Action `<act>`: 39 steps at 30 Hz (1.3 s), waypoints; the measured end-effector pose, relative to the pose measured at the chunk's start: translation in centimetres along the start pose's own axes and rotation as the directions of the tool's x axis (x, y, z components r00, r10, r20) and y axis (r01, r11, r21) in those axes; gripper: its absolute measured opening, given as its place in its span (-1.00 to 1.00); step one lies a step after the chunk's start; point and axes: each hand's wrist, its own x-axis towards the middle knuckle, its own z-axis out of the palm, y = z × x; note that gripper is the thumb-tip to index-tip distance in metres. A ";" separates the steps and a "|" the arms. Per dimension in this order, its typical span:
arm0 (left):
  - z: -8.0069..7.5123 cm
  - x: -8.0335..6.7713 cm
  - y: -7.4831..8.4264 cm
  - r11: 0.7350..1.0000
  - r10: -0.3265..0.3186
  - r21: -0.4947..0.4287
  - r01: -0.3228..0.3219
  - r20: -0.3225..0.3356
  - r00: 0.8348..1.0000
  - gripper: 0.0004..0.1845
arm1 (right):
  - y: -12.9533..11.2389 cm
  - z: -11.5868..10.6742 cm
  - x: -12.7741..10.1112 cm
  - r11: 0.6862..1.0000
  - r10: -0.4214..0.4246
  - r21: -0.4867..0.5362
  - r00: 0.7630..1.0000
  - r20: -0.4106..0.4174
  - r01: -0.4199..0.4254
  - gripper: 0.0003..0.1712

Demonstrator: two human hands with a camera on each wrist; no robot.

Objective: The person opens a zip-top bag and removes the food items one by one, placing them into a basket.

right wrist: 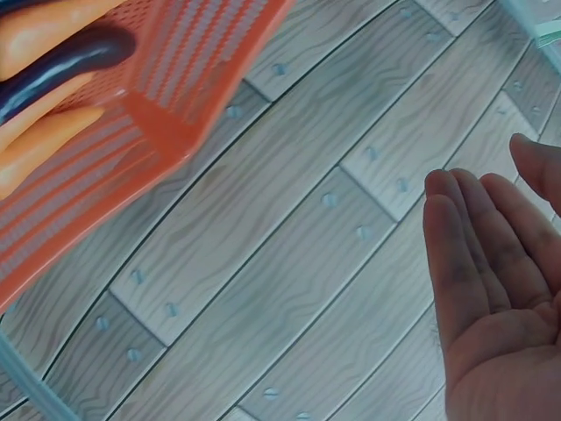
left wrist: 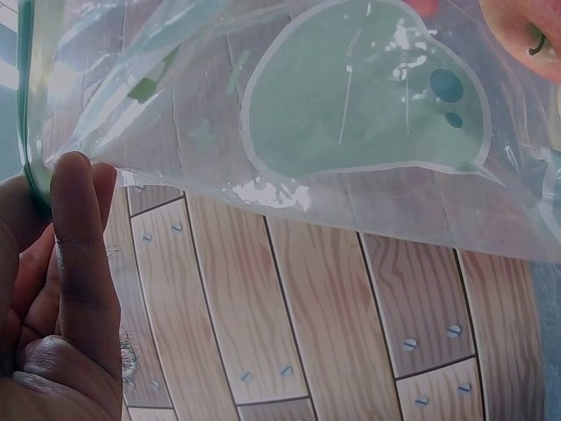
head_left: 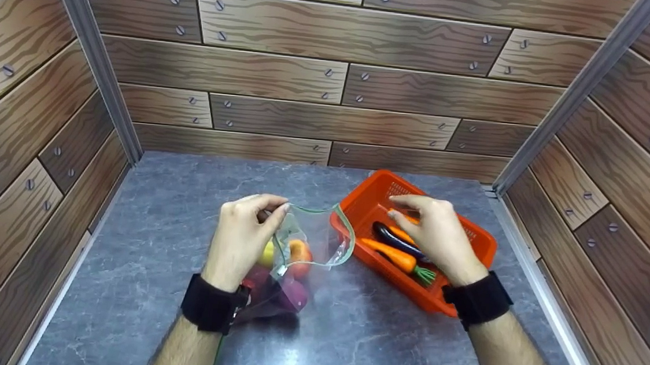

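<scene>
My left hand (head_left: 246, 231) pinches the green-edged rim of a clear zip bag (head_left: 319, 252) between thumb and fingers. The bag's mouth gapes toward the right. Inside or behind its clear film show a red-orange apple (head_left: 299, 259), a yellow fruit (head_left: 267, 254) and a purple round item (head_left: 293, 296). In the left wrist view, a pale green printed patch (left wrist: 368, 96) marks the bag. My right hand (head_left: 440, 235) hovers above an orange-red basket (head_left: 362, 188), its fingers extended and holding nothing. Under it lie an eggplant (head_left: 396, 239) and several carrots (head_left: 391, 256).
The grey marbled tabletop (head_left: 173, 194) carries the bag and the basket. Wood-patterned walls (head_left: 332, 84) enclose the back and both sides, with metal corner posts (head_left: 94, 60) between them. A black band (head_left: 214, 304) wraps each wrist.
</scene>
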 end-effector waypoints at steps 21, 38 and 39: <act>0.0 -0.5 -0.2 1.000 -0.005 -0.009 0.005 0.005 1.000 -0.92 | -3.4 3.1 -0.5 0.983 -0.165 0.097 0.982 0.093 0.156 -0.72; 0.4 -0.7 -0.1 1.000 0.015 0.013 -0.015 0.007 1.000 -0.92 | -5.2 5.6 -0.7 0.960 -0.270 0.111 0.952 0.145 0.256 -0.72; 0.4 -0.7 -0.1 1.000 0.016 0.011 -0.016 0.007 1.000 -0.92 | -5.3 5.7 -0.7 0.959 -0.272 0.118 0.949 0.158 0.256 -0.72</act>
